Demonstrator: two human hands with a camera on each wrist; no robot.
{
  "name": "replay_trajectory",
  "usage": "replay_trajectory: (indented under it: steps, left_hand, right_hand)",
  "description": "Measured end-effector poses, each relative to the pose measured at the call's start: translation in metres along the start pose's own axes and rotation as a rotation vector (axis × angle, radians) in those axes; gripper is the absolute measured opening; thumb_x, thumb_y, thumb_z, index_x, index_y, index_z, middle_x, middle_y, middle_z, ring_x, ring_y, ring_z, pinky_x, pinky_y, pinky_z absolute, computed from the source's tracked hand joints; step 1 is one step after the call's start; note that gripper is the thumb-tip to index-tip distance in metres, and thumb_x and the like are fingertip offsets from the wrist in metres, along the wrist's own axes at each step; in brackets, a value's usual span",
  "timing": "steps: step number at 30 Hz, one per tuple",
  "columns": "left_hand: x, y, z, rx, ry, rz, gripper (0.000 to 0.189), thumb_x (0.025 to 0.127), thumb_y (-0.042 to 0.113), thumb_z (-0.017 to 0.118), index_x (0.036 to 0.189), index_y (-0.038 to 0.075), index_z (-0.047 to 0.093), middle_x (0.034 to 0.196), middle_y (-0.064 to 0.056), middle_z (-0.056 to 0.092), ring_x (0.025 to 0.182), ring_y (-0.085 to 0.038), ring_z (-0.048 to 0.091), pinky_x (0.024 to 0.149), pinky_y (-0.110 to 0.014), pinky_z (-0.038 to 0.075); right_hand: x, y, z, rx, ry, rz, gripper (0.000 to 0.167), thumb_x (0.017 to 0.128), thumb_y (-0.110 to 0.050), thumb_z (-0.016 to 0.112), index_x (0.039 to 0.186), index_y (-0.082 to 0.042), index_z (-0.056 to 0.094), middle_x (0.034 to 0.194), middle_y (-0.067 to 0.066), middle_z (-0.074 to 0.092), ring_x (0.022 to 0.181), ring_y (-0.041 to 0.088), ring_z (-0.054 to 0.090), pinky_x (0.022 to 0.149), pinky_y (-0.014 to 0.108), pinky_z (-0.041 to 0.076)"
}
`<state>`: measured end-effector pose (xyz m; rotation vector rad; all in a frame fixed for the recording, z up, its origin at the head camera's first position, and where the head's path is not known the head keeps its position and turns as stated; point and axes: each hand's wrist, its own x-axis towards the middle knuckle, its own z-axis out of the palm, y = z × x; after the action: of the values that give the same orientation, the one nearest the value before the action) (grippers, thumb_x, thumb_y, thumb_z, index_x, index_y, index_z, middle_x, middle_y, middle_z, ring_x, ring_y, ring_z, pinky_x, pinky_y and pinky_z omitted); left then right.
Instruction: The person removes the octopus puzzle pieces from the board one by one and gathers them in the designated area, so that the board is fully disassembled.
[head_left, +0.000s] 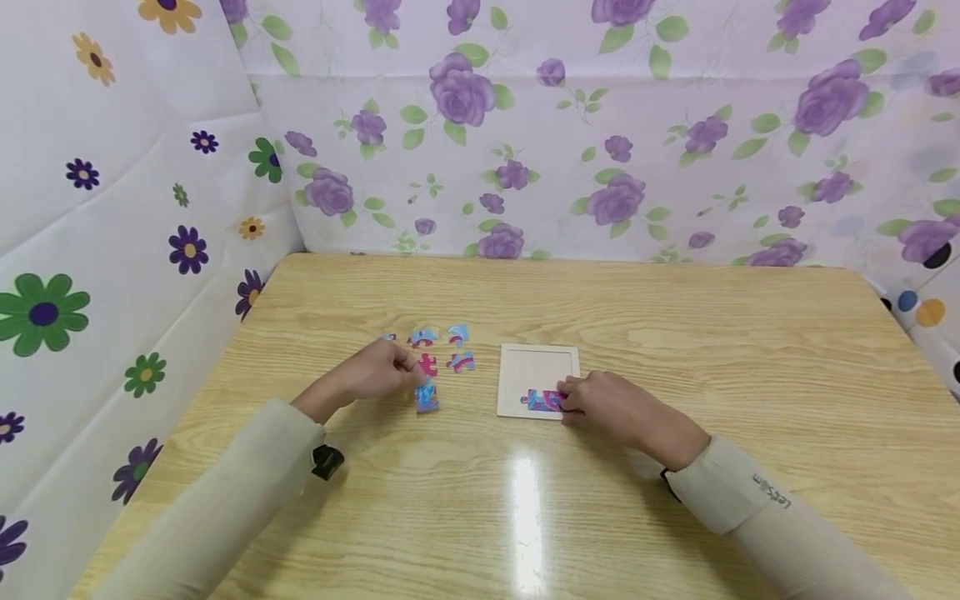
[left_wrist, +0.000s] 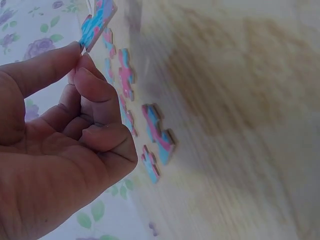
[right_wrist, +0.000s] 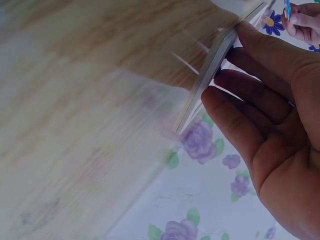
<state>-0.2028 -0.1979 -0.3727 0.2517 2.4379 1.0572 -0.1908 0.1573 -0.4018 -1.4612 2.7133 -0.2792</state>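
My left hand (head_left: 378,371) pinches a blue and pink jigsaw piece (left_wrist: 98,22) between thumb and forefinger. In the head view this piece is at the near end of a group of loose pieces. A square pale wooden puzzle tray (head_left: 512,358) lies flat to the right of them. Along its near side sits a joined strip of blue and purple pieces (head_left: 542,400). My right hand (head_left: 607,404) holds the tray's near right corner, covering the strip's right end. The right wrist view shows thumb and fingers against the tray's edge (right_wrist: 215,62).
Several loose pieces lie between my left hand and the tray, among them a pink one (head_left: 427,364) and a blue and pink one (head_left: 461,361). The wooden table (head_left: 712,350) meets flowered cloth (head_left: 525,167) at the back and left.
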Motion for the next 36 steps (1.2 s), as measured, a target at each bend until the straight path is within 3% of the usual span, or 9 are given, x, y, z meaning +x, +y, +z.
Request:
replay_trajectory:
  steps: [7,11,20,30,36]
  left_hand:
    - [-0.005,-0.006,0.000,-0.012,-0.005,-0.004,0.015,0.099,0.011,0.063,0.090,0.000,0.069,0.078,-0.003,0.057,0.068,-0.016,0.038,0.063,-0.030,0.034]
    - [-0.008,-0.009,-0.001,-0.005,0.007,-0.005,0.015,0.099,0.012,0.063,0.093,0.000,0.070,0.087,-0.005,0.063,0.073,-0.017,0.042,0.066,-0.031,0.037]
    - [-0.020,-0.016,-0.002,-0.008,0.039,-0.037,0.018,0.100,0.014,0.062,0.103,-0.002,0.070,0.103,-0.010,0.065,0.087,-0.020,0.048,0.073,-0.031,0.041]
    - [-0.028,-0.024,-0.005,-0.019,0.040,-0.013,0.017,0.100,0.015,0.061,0.096,0.001,0.071,0.095,-0.008,0.063,0.079,-0.019,0.046,0.068,-0.031,0.039]
    - [-0.027,-0.023,-0.003,-0.006,0.053,-0.038,0.017,0.100,0.012,0.061,0.096,-0.001,0.071,0.096,-0.008,0.064,0.079,-0.019,0.046,0.067,-0.031,0.038]
  right_hand:
    - [-0.001,0.000,-0.002,-0.001,-0.008,0.014,0.011,0.091,-0.010,0.073,0.081,-0.006,0.075,0.108,0.013,0.072,0.086,0.023,0.071,0.073,0.033,0.056]
    - [0.000,0.000,-0.002,-0.009,-0.012,0.014,0.009,0.091,-0.010,0.073,0.085,-0.005,0.076,0.110,0.014,0.072,0.090,0.025,0.071,0.075,0.034,0.057]
    - [0.002,0.001,0.000,0.019,-0.008,0.010,0.018,0.091,-0.012,0.074,0.074,-0.009,0.070,0.088,0.000,0.065,0.066,0.006,0.053,0.063,0.024,0.049]
    - [0.002,0.000,-0.002,0.012,-0.014,0.011,0.019,0.091,-0.012,0.074,0.072,-0.010,0.068,0.084,-0.002,0.061,0.064,0.006,0.049,0.061,0.023,0.047]
    - [0.000,0.001,-0.002,0.006,-0.020,0.026,0.018,0.091,-0.013,0.074,0.074,-0.009,0.069,0.085,-0.001,0.062,0.064,0.006,0.050,0.061,0.023,0.048]
